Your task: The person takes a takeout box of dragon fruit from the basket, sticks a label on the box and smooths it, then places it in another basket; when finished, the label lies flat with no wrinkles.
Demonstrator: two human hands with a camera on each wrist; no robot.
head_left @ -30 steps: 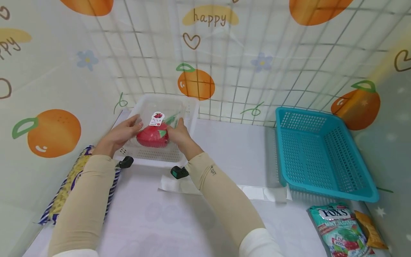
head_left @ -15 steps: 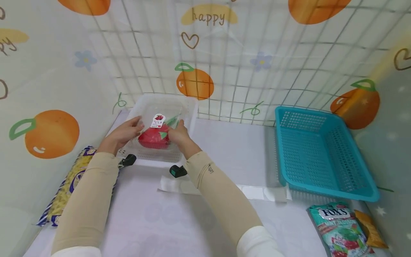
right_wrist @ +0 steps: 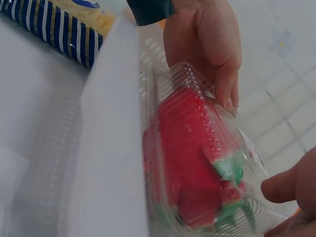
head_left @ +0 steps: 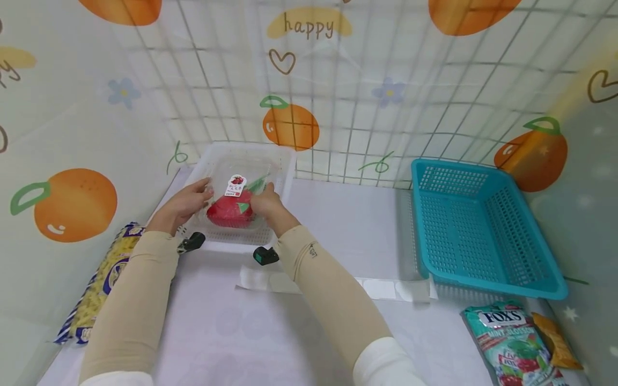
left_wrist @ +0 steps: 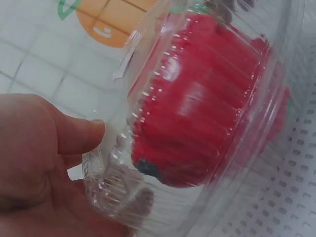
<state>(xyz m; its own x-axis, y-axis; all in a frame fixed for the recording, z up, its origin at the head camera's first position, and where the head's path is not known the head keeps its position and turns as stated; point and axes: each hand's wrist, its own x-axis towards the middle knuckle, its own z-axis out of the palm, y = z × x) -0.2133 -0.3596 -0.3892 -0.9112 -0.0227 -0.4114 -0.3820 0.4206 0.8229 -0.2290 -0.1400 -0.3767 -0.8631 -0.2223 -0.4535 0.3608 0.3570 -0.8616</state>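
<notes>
Clamshell box (head_left: 235,201) w/ red fruit now sits lower inside white basket (head_left: 287,161) vs. a sec ago; left hand (head_left: 181,206) & right hand (head_left: 267,204) fingers curl on its sides, i.e. near set-down.

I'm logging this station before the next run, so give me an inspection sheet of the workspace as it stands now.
Surface: white tabletop, paper strip lying on it.
Job's things: clear clamshell with a red fruit-shaped item inside, held over the white basket.
Clutter: blue basket; candy bag; orange packet; striped packet.
Grippers: left hand and right hand grip the clamshell's sides.
Cables: nothing seen.
Surroundings: wire grid, fruit-print sheeting.
</notes>
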